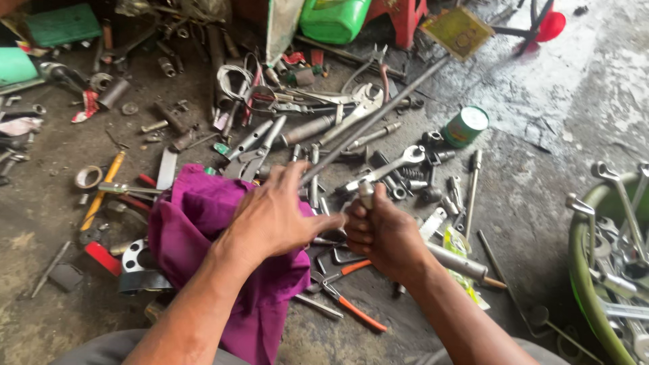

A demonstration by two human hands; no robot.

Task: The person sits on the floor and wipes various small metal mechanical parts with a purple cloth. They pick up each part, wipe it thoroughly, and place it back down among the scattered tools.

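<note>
Purple rag (203,236) lower centre under left hand (274,216), fingers loosely spread on it; right hand (382,233) fist-tight round small metal socket piece (366,192) (wiping looks midway), long rod (378,115) untouched.

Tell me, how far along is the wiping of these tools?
Done: nothing on the grey concrete floor shows clearly as finished. In hand: the left hand rests on the crumpled purple cloth and touches the long dark metal rod; the right hand grips a short silvery metal piece. Left: many grimy wrenches, pliers and sockets lie scattered, and the green round tub holds more wrenches.
</note>
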